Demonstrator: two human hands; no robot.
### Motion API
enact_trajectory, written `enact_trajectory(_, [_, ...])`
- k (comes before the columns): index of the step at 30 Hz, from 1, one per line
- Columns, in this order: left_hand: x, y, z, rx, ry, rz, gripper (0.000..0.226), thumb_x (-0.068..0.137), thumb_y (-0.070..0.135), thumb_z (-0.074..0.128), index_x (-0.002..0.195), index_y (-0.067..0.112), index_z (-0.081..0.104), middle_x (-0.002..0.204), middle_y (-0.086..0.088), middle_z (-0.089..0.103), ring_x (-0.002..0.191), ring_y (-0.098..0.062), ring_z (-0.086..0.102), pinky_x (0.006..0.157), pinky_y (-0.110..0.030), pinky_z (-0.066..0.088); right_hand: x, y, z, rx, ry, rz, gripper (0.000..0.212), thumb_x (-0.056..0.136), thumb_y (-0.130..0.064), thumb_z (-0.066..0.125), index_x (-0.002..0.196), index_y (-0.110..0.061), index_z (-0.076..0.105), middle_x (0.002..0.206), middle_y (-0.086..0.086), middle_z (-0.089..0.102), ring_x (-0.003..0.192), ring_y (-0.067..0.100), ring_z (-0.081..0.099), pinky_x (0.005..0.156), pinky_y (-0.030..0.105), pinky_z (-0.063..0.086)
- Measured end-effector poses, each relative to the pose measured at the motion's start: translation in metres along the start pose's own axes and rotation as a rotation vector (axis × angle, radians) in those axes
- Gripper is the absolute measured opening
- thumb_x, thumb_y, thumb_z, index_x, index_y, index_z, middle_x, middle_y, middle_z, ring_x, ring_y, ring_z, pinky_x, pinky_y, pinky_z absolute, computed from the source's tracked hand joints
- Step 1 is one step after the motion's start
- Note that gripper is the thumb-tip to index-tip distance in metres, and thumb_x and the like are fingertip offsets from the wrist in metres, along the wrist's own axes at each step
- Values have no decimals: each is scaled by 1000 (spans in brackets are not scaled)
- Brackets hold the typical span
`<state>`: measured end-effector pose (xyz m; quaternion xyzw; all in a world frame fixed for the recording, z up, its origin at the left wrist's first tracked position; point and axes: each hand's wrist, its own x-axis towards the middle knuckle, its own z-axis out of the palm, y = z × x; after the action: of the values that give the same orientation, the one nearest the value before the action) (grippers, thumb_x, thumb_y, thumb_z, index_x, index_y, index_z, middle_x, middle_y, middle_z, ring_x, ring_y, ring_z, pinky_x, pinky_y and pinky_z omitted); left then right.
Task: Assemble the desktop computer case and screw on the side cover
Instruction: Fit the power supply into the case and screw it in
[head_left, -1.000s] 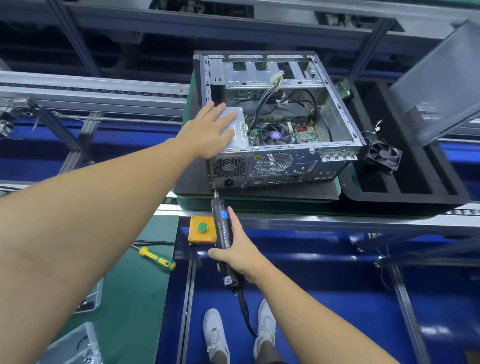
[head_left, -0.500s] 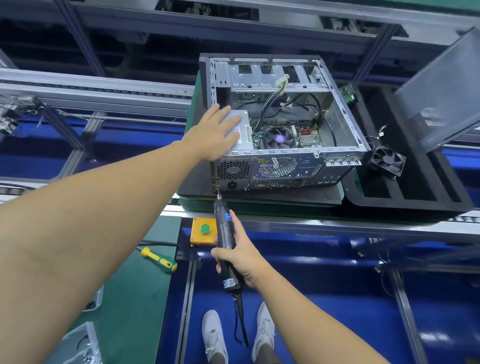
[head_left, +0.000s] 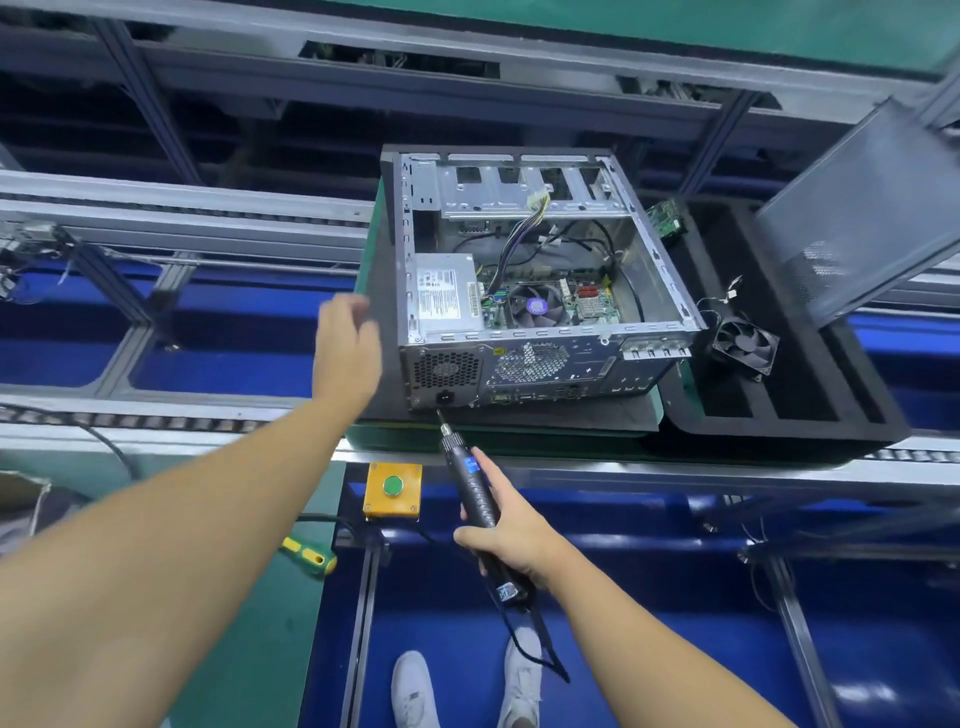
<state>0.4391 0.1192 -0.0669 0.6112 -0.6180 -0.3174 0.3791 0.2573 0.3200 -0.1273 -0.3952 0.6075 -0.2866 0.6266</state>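
Left hand lifted off the power supply, now held left of the computer case, grip released. Electric screwdriver grasped by right hand, bit set at the case's rear lower-left corner. Side cover leaned right of the case, not yet fitted or screwed.

A yellow box with a round green button sits just below the conveyor's near rail. A screwdriver with a green and yellow handle lies on a green mat at left. White shoes stand on blue floor.
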Motion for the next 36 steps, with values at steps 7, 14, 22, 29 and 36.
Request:
enact_trajectory(7, [-48, -51, 30, 303, -311, -20, 29, 80, 21, 79, 102, 17, 62, 99, 0, 65, 94, -23, 63, 79, -29, 45, 1, -15, -21, -126, -35, 8, 103, 78, -19, 77, 148, -66, 19, 116, 13, 64, 70, 20, 62, 69, 44, 60])
enact_trajectory(14, [-31, -47, 27, 415, -332, -2, 29, 82, 38, 78, 101, 19, 67, 96, 0, 71, 90, -23, 65, 80, -40, 54, 2, -16, -44, -241, -104, 23, 101, 78, -23, 76, 150, -62, 17, 106, 0, 64, 75, 14, 63, 76, 41, 61])
enact_trajectory(22, [-34, -39, 33, 545, -281, -23, 17, 89, 32, 71, 97, 17, 69, 96, -5, 72, 89, -27, 65, 71, -34, 49, 11, -28, -65, -301, -233, -17, 101, 79, -20, 75, 146, -68, 17, 112, 1, 64, 75, 15, 63, 68, 36, 61])
enact_trajectory(29, [-30, -29, 45, 549, -79, -222, 15, 88, 25, 73, 99, 16, 69, 83, -7, 66, 71, -24, 54, 58, -32, 42, 13, -40, -81, -306, -298, -109, 100, 71, -35, 78, 143, -71, 19, 110, 1, 67, 83, 13, 65, 82, 43, 60])
enact_trajectory(36, [-67, -13, 54, 547, -220, -307, 23, 89, 32, 71, 95, 12, 61, 98, -10, 66, 87, -25, 61, 77, -37, 51, 11, -69, -96, -233, -305, -224, 98, 79, -16, 73, 145, -67, 22, 110, -4, 63, 70, 6, 62, 60, 22, 55])
